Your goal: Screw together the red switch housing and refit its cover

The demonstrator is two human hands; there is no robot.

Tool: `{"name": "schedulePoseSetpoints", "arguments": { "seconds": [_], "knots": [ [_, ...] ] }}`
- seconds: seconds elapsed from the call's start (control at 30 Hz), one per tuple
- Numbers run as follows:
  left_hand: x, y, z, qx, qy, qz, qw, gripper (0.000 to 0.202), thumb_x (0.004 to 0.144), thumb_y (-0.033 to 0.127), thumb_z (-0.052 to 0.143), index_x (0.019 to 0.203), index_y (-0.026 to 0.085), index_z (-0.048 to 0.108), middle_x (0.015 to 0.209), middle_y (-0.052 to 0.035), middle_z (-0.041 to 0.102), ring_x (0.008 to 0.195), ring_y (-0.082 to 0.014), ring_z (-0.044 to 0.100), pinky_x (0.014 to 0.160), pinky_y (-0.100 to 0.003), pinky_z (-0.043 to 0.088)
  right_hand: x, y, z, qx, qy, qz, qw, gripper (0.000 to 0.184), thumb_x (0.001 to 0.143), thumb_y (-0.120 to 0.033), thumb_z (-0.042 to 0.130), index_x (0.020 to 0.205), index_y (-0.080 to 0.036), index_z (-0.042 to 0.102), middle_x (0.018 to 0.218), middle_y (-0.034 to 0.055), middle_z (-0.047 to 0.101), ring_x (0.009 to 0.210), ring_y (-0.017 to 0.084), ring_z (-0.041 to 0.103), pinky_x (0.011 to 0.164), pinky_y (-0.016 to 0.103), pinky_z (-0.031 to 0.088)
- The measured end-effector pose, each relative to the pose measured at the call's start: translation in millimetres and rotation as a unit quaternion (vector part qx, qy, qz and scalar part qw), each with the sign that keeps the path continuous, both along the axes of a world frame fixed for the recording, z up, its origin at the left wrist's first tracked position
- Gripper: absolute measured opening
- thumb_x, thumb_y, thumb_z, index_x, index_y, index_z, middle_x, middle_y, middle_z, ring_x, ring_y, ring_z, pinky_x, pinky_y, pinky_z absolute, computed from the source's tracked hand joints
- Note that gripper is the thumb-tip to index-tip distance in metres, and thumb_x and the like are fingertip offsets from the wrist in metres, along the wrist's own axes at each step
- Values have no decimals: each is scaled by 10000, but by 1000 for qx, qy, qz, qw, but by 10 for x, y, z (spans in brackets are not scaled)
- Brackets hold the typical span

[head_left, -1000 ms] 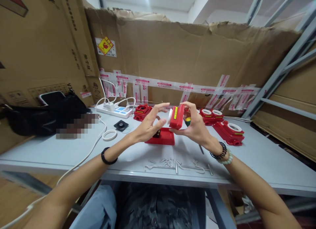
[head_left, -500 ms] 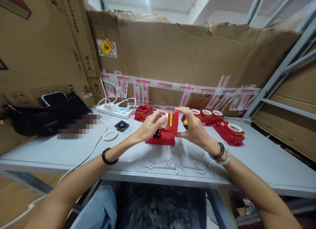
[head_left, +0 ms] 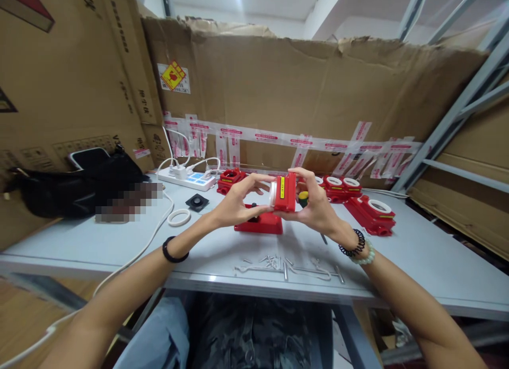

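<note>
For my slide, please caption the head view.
Right hand holds a red housing; left hand is at its white ring.

Pale table [head_left: 429, 263], cardboard wall [head_left: 278, 88] — taped low, grey metal frame [head_left: 447, 122]

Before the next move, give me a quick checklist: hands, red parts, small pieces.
1. Right hand gripping the raised red housing: ok.
2. White ring on the housing's end: ok; tightness: cannot tell.
3. Left hand pressing on the ring: cannot tell.
4. Yellow-green handle free of the right hand: cannot tell.
5. Small metal pieces gathered together: not ok, scattered near the table's front edge.
</note>
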State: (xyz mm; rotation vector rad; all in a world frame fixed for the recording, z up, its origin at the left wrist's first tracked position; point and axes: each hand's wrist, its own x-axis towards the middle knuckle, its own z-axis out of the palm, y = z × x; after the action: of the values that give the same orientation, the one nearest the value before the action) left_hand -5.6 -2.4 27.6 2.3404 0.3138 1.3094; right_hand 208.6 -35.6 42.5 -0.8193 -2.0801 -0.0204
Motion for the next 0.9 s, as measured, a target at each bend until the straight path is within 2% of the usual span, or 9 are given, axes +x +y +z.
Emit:
{"name": "schedulePoseSetpoints", "arguments": {
  "seconds": [0.1,0.23,0.33,0.43,0.57,0.63,0.73,0.8,0.9],
  "knots": [
    [-13,10,9,-41,5,5,999,553,757,272,709,1243,180,462,1184,-126,576,1009,-200,576,878,-349,472,8,6,-3,8,-3,-1,1000,806,638,-373,770,1290,-267,307,1220,86,491,807,171,581,685,336,517],
    [19,-16,-5,-150,-9,-25,988,458,813,335,644,1201,160,475,1058,-100,614,936,-182,597,832,-334,487,35,29,-7,49,-43,-14,998,800,669,-360,746,1318,-273,285,1212,90,505,738,152,567,610,314,514],
    [82,-38,-17,-235,-33,-30,971,379,848,402,579,1123,156,492,850,-39,626,728,-132,604,680,-272,494,50,35,0,111,-87,-18,990,730,727,-337,698,1331,-280,293,1245,108,494,847,186,593,611,307,523],
    [143,-43,-21,-328,-54,-31,943,355,849,474,536,1024,168,484,588,56,524,478,-83,504,492,-207,406,51,16,5,146,-146,-34,978,584,795,-285,625,1309,-281,349,1252,116,504,942,213,606,540,268,505],
    [143,-36,-21,-421,2,-28,907,448,856,592,412,726,165,456,463,45,480,340,-74,410,379,-202,305,28,-14,2,173,-181,-37,967,572,788,-181,606,1292,-293,361,1256,105,513,904,194,621,479,234,471],
    [104,-41,-19,-372,29,31,927,500,883,598,342,714,152,491,503,2,544,366,-91,460,399,-219,352,16,-12,-2,166,-156,-27,973,628,768,-210,642,1306,-285,328,1239,111,514,938,209,610,523,255,500],
    [40,-52,-12,-180,-8,88,980,371,867,486,488,1021,153,552,976,-96,653,739,-155,635,623,-271,496,22,23,-11,131,-106,-16,986,690,743,-275,678,1320,-282,300,1229,109,501,881,194,595,596,299,527],
    [13,-53,-3,-62,-15,58,996,509,780,376,644,1229,212,467,1283,-123,512,1069,-220,567,814,-335,502,39,57,-21,111,-80,-8,991,708,726,-300,694,1317,-286,304,1235,103,489,775,157,570,594,304,521],
    [-8,-41,14,25,5,10,1000,613,729,255,701,1284,232,443,1317,-126,480,1185,-251,488,908,-381,478,58,91,-37,89,-49,10,995,738,695,-342,725,1306,-277,316,1223,97,488,677,120,518,574,295,505]
  ]
}}
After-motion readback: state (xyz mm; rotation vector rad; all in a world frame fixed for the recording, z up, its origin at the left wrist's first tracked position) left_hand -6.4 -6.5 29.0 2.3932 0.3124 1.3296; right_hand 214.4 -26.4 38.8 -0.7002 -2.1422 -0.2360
